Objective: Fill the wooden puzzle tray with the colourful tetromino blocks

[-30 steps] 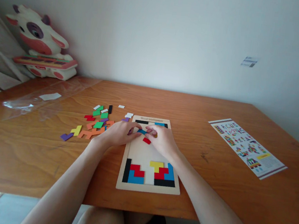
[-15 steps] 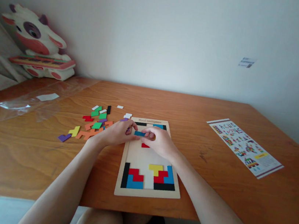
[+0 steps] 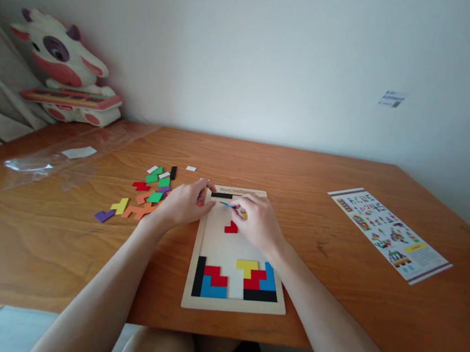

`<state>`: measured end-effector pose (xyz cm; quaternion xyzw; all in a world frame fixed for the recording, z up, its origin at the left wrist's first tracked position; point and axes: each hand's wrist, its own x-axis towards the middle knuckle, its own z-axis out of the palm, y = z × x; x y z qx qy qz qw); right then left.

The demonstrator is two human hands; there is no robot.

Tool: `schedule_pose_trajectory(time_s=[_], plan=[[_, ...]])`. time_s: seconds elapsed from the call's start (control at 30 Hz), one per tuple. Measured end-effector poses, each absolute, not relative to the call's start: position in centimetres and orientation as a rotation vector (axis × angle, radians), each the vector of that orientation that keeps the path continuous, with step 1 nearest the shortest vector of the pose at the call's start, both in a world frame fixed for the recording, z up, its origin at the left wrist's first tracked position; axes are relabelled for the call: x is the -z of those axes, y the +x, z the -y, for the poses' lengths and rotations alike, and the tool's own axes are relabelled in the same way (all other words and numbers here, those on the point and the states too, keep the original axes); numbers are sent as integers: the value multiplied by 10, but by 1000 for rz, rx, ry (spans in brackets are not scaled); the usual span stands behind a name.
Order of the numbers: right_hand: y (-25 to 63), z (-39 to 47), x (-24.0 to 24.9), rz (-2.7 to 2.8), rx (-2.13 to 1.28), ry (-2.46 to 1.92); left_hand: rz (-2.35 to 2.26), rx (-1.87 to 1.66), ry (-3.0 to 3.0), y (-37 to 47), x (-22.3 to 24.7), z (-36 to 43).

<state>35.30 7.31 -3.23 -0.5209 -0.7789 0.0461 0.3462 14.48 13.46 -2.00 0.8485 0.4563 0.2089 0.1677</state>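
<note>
A wooden puzzle board (image 3: pixel 217 246) lies before me, with black, red, blue and yellow block pieces along its near end. My right hand (image 3: pixel 258 217) is closed over the upper part, pinching a blue puzzle piece (image 3: pixel 226 204) that is tilted nearly edge-on. At the board's upper left edge is my left hand (image 3: pixel 185 199), thumb and index finger apart, holding nothing that I can see. A black bar piece (image 3: pixel 221 196) rests along the top edge. A red piece (image 3: pixel 231 228) lies below the right fingers, which hide part of it.
Loose coloured pieces (image 3: pixel 155 197) are scattered left of the board. A clear plastic bag (image 3: pixel 44 166) lies farther left, near a cow-shaped toy keyboard (image 3: pixel 71 97). A printed pattern sheet (image 3: pixel 388 235) lies at the right.
The left fingers have come away from the blue piece and moved slightly left. The blue piece has turned from flat to edge-on in my right hand. The view has shifted slightly.
</note>
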Motion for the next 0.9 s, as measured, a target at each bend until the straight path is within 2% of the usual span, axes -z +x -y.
schedule_pose_trajectory(time_s=[0.17,0.33,0.53,0.6,0.9], plan=[[349,-73,38,2220,-94,-1328,-1548,-512,2512,146,18,-132],[347,-72,36,2236,-154,-1284,-1568,-412,2585,146,16,-129],[359,-78,34,2026,-71,-1419,-1065,-428,2792,144,25,-133],[363,-79,35,1970,-61,-1452,-1024,-388,2834,145,30,-134],[367,-80,34,1877,-111,-1440,-1404,-280,2850,154,25,-128]])
